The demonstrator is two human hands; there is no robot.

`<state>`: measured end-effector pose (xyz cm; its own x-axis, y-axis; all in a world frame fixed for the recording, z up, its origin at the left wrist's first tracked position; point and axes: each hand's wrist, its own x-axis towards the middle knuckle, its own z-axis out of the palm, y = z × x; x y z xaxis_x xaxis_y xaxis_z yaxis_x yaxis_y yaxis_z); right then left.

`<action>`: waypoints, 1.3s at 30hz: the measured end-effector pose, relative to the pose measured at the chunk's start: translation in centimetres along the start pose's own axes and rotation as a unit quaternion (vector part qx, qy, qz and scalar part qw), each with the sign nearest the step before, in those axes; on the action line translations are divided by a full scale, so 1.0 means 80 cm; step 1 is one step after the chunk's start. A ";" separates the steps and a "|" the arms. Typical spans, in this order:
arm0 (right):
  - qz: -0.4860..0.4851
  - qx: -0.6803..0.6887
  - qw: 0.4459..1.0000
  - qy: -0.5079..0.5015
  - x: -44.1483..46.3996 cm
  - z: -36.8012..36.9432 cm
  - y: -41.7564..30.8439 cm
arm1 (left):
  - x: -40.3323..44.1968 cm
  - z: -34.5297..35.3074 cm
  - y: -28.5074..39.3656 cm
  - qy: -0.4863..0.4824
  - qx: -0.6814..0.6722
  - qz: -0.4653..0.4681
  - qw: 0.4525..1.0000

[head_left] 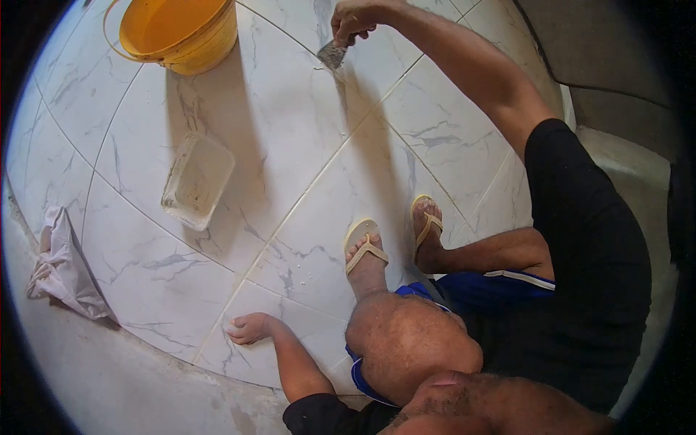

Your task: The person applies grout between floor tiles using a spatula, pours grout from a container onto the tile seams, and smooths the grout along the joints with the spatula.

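Note:
My right hand (354, 22) is closed around a putty knife (332, 56), its grey-smeared blade against the marble-look tile floor (290, 94) close to a few white crumbs. Low on the left, my left hand (250, 328) rests at floor level beside a tile joint, its fingers curled. Something pale shows at those fingertips, too small to make out. Between the two hands runs a whitish joint line. A clear plastic tub (197, 181) with whitish residue inside sits on the tiles to the left.
A yellow bucket (177, 36) with its handle tipped aside stands at the upper left. A crumpled white cloth (69, 264) lies at the tiles' left edge, by bare concrete (123, 377). My sandalled feet (366, 250) are planted in the middle. A dark cable (609, 90) runs at the upper right.

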<state>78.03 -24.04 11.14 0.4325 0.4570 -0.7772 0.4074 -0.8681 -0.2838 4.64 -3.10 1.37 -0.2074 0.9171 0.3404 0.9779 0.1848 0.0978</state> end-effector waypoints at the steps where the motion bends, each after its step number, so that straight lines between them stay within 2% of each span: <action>1: -0.002 -0.050 0.999 0.019 -0.008 0.003 -0.008 | -0.001 0.000 0.000 0.000 -0.004 -0.002 1.000; 2: -0.006 -0.100 0.994 0.035 -0.016 0.008 -0.016 | -0.002 0.000 -0.001 -0.001 0.002 -0.002 1.000; 5: -0.078 -0.028 0.995 0.062 -0.029 0.019 -0.009 | -0.002 0.003 -0.006 -0.005 0.012 -0.002 1.000; 8: -0.125 -0.012 0.988 0.088 -0.041 0.025 -0.013 | -0.001 0.007 -0.007 -0.003 0.011 -0.004 1.000; 11: -0.175 0.067 0.979 0.078 -0.011 0.042 0.006 | -0.001 0.006 -0.006 -0.002 0.010 -0.005 1.000; 14: -0.129 0.056 0.990 0.031 0.014 0.035 0.048 | -0.002 0.002 -0.002 -0.004 0.006 -0.008 1.000; 15: -0.116 0.025 0.991 0.061 0.012 0.033 0.051 | -0.002 0.005 -0.004 0.004 0.005 0.004 1.000; 18: -0.085 0.029 0.995 0.038 -0.002 0.020 0.058 | -0.002 0.001 -0.003 0.001 0.006 0.005 1.000; 19: -0.128 0.048 0.991 0.011 -0.002 0.020 0.054 | -0.002 -0.002 0.002 -0.006 0.007 0.000 1.000; 22: -0.162 0.074 0.984 0.016 0.000 0.030 0.031 | -0.001 0.005 -0.006 -0.001 0.018 -0.004 1.000; 27: -0.093 -0.015 0.994 0.062 0.004 0.027 0.048 | 0.000 0.006 -0.011 -0.004 0.007 0.004 1.000; 30: -0.088 0.000 0.994 0.066 -0.026 0.019 0.039 | 0.000 -0.004 0.006 -0.013 0.000 -0.009 1.000; 35: -0.124 0.050 0.986 0.103 -0.040 0.049 -0.010 | 0.001 0.009 -0.009 0.000 0.015 0.006 1.000; 39: -0.168 -0.015 0.981 0.101 -0.033 0.049 0.030 | -0.002 0.015 -0.018 0.012 0.024 0.009 1.000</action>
<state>74.69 -28.10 10.33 0.4195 0.7474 -0.5151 0.5767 -0.6577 -0.4846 3.28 -3.10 0.09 -0.1895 0.9120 0.3638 0.9816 0.1853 0.0469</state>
